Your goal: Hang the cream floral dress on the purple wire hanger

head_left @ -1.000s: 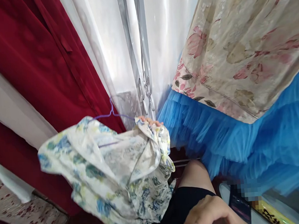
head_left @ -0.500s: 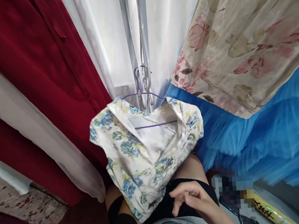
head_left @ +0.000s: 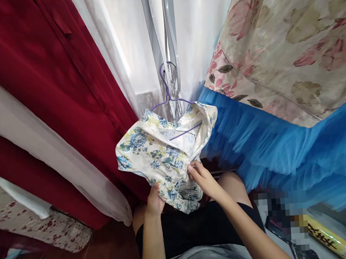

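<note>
Nearest the camera, both forearms reach out over a lap in black shorts [head_left: 198,230]. The left hand [head_left: 154,202] is closed on the lower hem of a floral blouse [head_left: 159,154]: its thumb lies on the front of the cloth and its fingers are hidden behind it. The right hand [head_left: 203,178] pinches the blouse's open front edge between curled fingertips [head_left: 193,169], just above the bunched hem.

The blouse is white with blue and yellow-green flowers. It hangs in front of the knees, crumpled at the bottom and open at the collar. Its shoulders sit on a thin purple hanger [head_left: 171,100], whose hook is caught on a shiny metal upright [head_left: 168,43] directly behind.

Cloth crowds in from every side. A dark red curtain [head_left: 54,86] fills the left, crossed by a white band of fabric [head_left: 44,146] that ends near the left hand. Blue tulle [head_left: 266,146] presses against the blouse's right shoulder, under a beige cloth printed with pink flowers [head_left: 288,46]. A sheer white curtain [head_left: 119,42] hangs behind the upright. Wooden floor [head_left: 110,252] shows at the lower left.
</note>
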Action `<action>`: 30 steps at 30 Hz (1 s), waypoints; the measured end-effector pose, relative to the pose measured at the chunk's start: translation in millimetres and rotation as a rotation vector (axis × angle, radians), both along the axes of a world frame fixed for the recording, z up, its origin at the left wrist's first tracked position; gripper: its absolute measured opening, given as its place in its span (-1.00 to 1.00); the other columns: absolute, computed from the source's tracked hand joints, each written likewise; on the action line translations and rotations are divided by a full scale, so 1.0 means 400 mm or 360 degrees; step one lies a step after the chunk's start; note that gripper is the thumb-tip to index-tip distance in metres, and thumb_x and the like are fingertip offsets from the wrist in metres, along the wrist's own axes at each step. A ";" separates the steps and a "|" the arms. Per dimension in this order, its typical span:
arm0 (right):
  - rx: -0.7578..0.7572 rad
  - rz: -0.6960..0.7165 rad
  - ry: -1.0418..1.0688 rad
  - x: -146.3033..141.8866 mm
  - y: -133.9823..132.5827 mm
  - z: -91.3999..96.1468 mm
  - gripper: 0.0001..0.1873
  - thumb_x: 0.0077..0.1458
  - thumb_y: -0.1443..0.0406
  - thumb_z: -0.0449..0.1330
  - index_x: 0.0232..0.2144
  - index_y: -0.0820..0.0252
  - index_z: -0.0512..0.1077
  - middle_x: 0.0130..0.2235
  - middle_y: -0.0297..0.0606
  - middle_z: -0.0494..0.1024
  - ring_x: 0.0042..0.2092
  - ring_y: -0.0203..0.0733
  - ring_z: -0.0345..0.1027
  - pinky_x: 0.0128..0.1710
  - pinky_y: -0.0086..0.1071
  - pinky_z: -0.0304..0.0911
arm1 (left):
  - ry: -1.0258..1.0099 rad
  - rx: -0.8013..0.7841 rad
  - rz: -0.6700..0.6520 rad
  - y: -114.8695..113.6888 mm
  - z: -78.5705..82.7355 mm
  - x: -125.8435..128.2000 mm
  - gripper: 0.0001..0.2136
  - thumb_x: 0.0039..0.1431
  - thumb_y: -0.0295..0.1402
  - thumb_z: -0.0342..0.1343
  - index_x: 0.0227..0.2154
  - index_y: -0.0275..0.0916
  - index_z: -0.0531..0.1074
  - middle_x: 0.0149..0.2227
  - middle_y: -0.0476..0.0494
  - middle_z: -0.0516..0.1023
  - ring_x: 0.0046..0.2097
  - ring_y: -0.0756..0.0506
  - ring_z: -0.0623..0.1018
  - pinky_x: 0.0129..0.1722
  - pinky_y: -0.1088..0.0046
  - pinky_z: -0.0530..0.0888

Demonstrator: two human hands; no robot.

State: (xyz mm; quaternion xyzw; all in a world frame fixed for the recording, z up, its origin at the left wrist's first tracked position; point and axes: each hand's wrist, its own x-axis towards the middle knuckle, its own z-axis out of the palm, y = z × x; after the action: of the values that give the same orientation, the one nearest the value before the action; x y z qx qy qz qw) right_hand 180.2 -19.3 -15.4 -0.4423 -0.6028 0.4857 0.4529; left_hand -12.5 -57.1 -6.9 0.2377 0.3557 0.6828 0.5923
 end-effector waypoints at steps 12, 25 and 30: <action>0.0039 0.0174 0.0294 -0.025 0.010 -0.024 -0.75 0.16 0.11 0.30 -0.28 0.11 0.39 -0.50 -0.44 0.32 -0.44 -0.26 0.18 -0.42 -0.39 0.11 | 0.0146 -0.0126 -0.0004 -0.003 -0.017 0.011 -0.33 -0.05 -0.26 0.47 0.18 -0.15 0.47 0.12 -0.24 0.60 0.24 -0.33 0.50 0.27 0.12 0.42; -0.0313 -0.0105 0.0438 -0.004 -0.063 -0.016 -0.55 0.09 -0.01 0.35 -0.55 0.17 0.33 -0.66 -0.45 0.27 -0.59 -0.40 -0.03 -0.54 -0.42 -0.13 | 0.1207 0.0019 0.1365 0.038 -0.112 -0.078 -0.68 0.09 -0.22 0.34 -0.13 -0.21 0.46 -0.12 -0.16 0.53 -0.03 -0.17 0.54 0.07 0.29 0.44; -0.0378 -0.0006 0.0447 -0.046 -0.085 0.010 -0.56 0.02 -0.02 0.41 -0.53 0.19 0.41 -0.69 -0.38 0.40 -0.65 -0.38 0.11 -0.60 -0.44 -0.01 | 0.1398 0.0381 0.0297 -0.012 -0.110 0.083 -0.67 0.18 -0.24 0.28 -0.01 -0.18 0.47 -0.07 -0.23 0.57 -0.03 -0.20 0.56 0.03 0.28 0.46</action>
State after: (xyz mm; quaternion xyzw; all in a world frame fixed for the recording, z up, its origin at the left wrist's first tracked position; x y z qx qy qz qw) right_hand 161.9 -53.2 -11.3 -0.4218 -0.4711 0.6095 0.4781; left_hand 20.8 -62.0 -50.9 0.5380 0.5114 0.6041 0.2901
